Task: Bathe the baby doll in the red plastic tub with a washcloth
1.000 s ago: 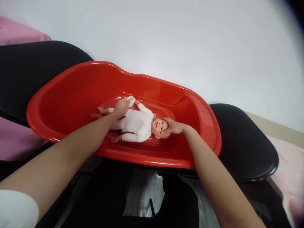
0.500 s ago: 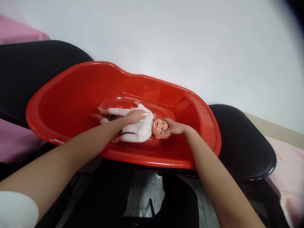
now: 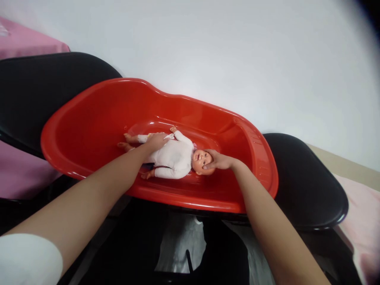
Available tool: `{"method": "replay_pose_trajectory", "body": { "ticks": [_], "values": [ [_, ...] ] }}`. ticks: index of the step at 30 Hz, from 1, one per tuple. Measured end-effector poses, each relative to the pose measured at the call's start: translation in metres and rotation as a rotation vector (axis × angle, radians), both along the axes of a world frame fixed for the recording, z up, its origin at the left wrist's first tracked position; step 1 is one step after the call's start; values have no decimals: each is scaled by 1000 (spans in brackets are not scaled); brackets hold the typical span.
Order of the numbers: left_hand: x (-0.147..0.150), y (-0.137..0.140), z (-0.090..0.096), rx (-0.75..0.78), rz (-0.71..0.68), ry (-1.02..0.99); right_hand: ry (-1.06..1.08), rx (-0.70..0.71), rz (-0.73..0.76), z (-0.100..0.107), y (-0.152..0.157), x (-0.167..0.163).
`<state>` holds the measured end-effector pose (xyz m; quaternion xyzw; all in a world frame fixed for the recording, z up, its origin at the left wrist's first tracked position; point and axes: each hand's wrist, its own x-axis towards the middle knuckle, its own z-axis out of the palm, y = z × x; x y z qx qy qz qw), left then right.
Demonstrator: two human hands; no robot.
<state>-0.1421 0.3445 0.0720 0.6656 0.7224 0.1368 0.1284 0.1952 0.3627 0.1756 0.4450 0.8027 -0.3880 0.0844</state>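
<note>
Nearest the camera, a white sleeve [image 3: 26, 257] shows at the lower left corner, and both bare forearms run up and inward from the bottom edge. Between them, low in the frame, is dark clothing with a pale patch; details not legible. Next out is the near rim of a red tub [image 3: 89, 118], which sits across two black chair seats, one [image 3: 38, 91] under its left end and one [image 3: 305, 178] under its right end. Inside the tub a doll [image 3: 175, 156] lies on its back on the floor of the basin, head to the right, feet to the left, dressed in a white suit; arms spread out, bare feet pointing to the left wall. Left hand [image 3: 157, 140] lies palm down on the doll's lower body near the hip, fingers loosely spread and flat, not closed round anything; a small bit of white fabric shows at its fingertips. Right hand [image 3: 218, 160] cups the side and top of the doll's head, fingers curved against it, thumb near the forehead. Beyond the tub's far rim is a plain white wall [image 3: 237, 47]. Pink cloth [image 3: 26, 39] shows at far left behind the left seat, and more pale pink cloth [image 3: 362, 213] at far right.
</note>
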Motion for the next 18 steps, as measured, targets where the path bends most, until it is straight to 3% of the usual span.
{"method": "replay_pose_trajectory", "body": {
  "ticks": [5,12,15,18],
  "values": [
    [-17,-5,1,19,126,82,4,-18,2,0,0,0],
    [-24,-8,14,33,403,-6,-4,-18,-10,4,-1,0],
    [-10,-3,27,147,392,-103,8,-14,-15,5,0,0],
    [19,-4,48,268,217,-219,3,-11,-3,4,0,0]
  ]
}}
